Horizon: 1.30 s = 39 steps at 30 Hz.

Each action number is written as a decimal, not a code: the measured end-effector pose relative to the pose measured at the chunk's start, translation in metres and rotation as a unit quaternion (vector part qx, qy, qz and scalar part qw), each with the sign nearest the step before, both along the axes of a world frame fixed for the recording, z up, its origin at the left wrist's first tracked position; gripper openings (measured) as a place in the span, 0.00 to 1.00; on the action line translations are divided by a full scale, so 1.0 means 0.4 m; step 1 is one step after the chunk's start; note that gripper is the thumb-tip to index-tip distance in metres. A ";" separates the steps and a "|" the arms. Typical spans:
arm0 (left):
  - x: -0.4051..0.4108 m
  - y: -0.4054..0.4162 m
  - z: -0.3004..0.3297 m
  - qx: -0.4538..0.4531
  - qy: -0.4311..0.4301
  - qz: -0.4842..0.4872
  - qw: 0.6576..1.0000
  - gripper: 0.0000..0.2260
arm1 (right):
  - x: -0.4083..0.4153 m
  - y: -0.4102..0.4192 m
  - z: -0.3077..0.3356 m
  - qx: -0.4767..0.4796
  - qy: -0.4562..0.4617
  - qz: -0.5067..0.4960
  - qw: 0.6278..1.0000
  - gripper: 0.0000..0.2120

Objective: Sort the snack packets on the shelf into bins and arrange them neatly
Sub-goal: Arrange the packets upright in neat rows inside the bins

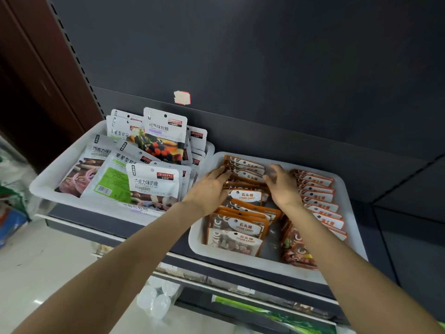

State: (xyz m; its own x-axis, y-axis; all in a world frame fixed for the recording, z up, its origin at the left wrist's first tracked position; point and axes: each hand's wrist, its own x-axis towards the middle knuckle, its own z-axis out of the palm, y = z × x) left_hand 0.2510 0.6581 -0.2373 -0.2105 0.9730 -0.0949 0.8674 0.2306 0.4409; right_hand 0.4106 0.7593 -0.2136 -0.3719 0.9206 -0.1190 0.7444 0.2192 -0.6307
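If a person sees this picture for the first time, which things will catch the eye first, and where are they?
First, the two hands: the left hand and the right hand both reach into the right bin and touch the back orange candy packets of its left row. Next, the left bin holds a loose, untidy heap of white packets, one standing upright at the back.

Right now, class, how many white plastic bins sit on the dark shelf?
2: a white plastic bin at left with white packets, another at right where both hands work. None seems hidden.
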 end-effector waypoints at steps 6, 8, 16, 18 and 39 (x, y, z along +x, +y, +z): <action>0.033 -0.016 0.031 0.023 -0.273 0.083 0.958 0.26 | 0.039 -0.057 0.004 -0.062 -0.033 -0.011 0.997 0.20; 0.044 -0.011 0.031 0.023 -0.336 0.092 0.937 0.27 | 0.016 -0.073 -0.003 -0.085 -0.012 0.016 0.996 0.15; 0.017 -0.004 0.006 0.019 -0.131 0.013 0.991 0.27 | 0.023 -0.065 0.019 -0.047 -0.026 0.060 0.997 0.21; 0.005 -0.001 -0.003 -0.001 -0.012 -0.032 0.999 0.25 | 0.022 -0.056 0.017 -0.022 -0.037 0.069 0.997 0.20; 0.019 -0.134 0.020 0.013 0.021 -0.126 0.992 0.15 | 0.093 -0.125 -0.013 0.065 -0.068 0.045 0.995 0.10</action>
